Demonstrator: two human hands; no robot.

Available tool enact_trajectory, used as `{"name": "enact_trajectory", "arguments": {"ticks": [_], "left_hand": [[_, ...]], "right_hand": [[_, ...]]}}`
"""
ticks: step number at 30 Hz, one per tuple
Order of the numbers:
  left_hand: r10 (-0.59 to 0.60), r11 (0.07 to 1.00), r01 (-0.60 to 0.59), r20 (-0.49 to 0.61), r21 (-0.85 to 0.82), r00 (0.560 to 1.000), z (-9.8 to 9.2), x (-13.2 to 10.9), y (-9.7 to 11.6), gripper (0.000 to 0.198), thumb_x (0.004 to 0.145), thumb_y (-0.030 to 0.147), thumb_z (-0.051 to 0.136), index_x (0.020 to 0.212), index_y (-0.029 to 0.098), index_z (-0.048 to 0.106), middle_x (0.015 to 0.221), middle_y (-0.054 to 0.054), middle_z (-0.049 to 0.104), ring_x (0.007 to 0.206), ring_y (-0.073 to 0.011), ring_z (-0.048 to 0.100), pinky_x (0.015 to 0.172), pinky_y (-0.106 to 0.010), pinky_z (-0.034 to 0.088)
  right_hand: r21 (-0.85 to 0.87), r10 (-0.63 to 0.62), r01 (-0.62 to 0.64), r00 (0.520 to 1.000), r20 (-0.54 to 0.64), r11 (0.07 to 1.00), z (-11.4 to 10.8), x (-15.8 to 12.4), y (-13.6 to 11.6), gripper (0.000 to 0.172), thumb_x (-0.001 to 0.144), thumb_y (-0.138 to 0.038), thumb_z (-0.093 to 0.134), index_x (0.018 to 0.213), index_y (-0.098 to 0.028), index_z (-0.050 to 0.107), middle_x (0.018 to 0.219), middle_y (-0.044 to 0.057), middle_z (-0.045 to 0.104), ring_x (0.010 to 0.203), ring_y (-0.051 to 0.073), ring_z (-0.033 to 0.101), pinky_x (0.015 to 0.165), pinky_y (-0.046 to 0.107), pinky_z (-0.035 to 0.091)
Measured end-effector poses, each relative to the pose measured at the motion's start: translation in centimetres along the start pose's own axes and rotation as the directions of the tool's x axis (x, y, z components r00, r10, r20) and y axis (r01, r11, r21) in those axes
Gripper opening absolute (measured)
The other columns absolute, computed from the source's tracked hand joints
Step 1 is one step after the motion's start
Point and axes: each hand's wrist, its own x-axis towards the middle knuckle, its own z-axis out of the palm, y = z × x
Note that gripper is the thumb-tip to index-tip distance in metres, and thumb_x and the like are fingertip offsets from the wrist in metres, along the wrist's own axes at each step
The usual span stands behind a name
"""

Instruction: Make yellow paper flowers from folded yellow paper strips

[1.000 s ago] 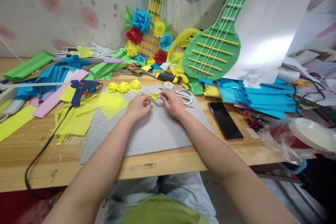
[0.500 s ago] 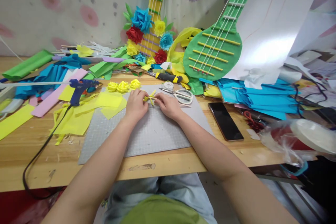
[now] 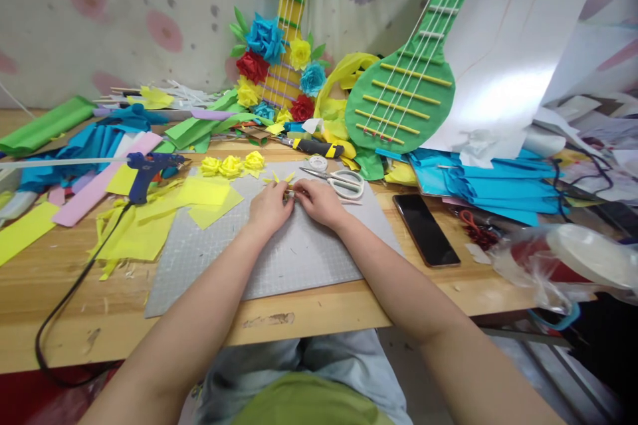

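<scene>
Over the grey cutting mat (image 3: 304, 259), my left hand (image 3: 272, 206) and my right hand (image 3: 316, 200) meet with fingertips nearly touching. Between them is a small yellow paper piece (image 3: 280, 179) with pointed ends, partly hidden by my fingers. Both hands are closed on it, and a thin pale stick seems to lie at my fingertips. Scissors (image 3: 343, 182) with white handles lie just beyond my right hand, beside a small white roll of tape (image 3: 318, 163). Several yellow paper flowers (image 3: 230, 167) sit in a row past my left hand.
A blue glue gun (image 3: 144, 176) with a black cord lies at left, near yellow paper sheets (image 3: 204, 191). A phone (image 3: 426, 229) lies at right, near a plastic-wrapped tub (image 3: 573, 255). Behind stand a green paper instrument (image 3: 401, 103) and a flowered yellow one (image 3: 294, 6).
My left hand has moved slightly right and nearer, turning closer to my right hand. The yellow piece has shifted and is more covered by the fingers. The view has moved slightly.
</scene>
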Motion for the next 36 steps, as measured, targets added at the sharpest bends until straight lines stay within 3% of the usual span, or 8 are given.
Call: {"name": "enact_trajectory", "arguments": {"ticks": [10, 16, 27, 32, 36], "left_hand": [[0.128, 0.976, -0.132, -0.035, -0.172, 0.991, -0.2, 0.6, -1.7, 0.017, 0.069, 0.010, 0.048, 0.082, 0.020, 0.053, 0.087, -0.004, 0.057, 0.083, -0.0167, 0.054, 0.070, -0.027, 0.042], [0.206, 0.948, -0.207, -0.029, -0.242, 0.978, -0.4, 0.6, -2.0, 0.010, 0.069, 0.015, 0.052, 0.078, 0.019, 0.054, 0.079, -0.002, 0.056, 0.076, -0.0148, 0.052, 0.066, -0.026, 0.040], [0.179, 0.953, -0.178, -0.019, -0.246, 0.984, -0.9, 0.4, -2.1, 0.017, 0.067, 0.014, 0.052, 0.083, 0.018, 0.056, 0.071, 0.000, 0.053, 0.067, -0.0131, 0.050, 0.062, -0.025, 0.039], [0.141, 0.953, -0.139, -0.012, -0.271, 0.990, -0.9, 0.4, -2.0, 0.018, 0.066, 0.014, 0.051, 0.083, 0.018, 0.056, 0.076, 0.000, 0.057, 0.069, -0.0131, 0.051, 0.064, -0.025, 0.041], [0.174, 0.940, -0.174, -0.028, -0.293, 0.984, -0.8, 0.5, -2.2, 0.018, 0.068, 0.015, 0.051, 0.084, 0.017, 0.056, 0.082, -0.001, 0.058, 0.072, -0.0128, 0.052, 0.065, -0.025, 0.042]], "right_hand": [[-0.022, -0.046, 0.046, 0.999, 0.007, 0.999, -0.1, -0.2, -0.3, 0.019, 0.088, -0.022, 0.038, 0.094, -0.020, 0.056, 0.087, 0.003, 0.065, 0.080, 0.015, 0.056, 0.068, 0.024, 0.035], [-0.108, -0.190, 0.189, 0.982, -0.003, 0.976, -0.1, -0.3, -0.7, 0.014, 0.083, -0.028, 0.049, 0.091, -0.019, 0.056, 0.087, 0.005, 0.064, 0.079, 0.017, 0.054, 0.067, 0.027, 0.033], [-0.244, -0.245, 0.228, 0.969, -0.041, 0.942, 0.5, 0.1, -0.3, 0.013, 0.084, -0.023, 0.046, 0.091, -0.019, 0.057, 0.086, 0.005, 0.065, 0.079, 0.018, 0.052, 0.067, 0.029, 0.030], [-0.265, -0.258, 0.236, 0.965, -0.052, 0.935, 0.8, 0.2, -0.4, 0.015, 0.086, -0.023, 0.044, 0.091, -0.019, 0.057, 0.086, 0.005, 0.065, 0.078, 0.017, 0.052, 0.066, 0.029, 0.030], [-0.269, -0.263, 0.239, 0.963, -0.054, 0.933, 1.0, 0.3, -0.5, 0.019, 0.088, -0.025, 0.040, 0.090, -0.019, 0.057, 0.085, 0.005, 0.065, 0.077, 0.017, 0.051, 0.067, 0.029, 0.030]]}}
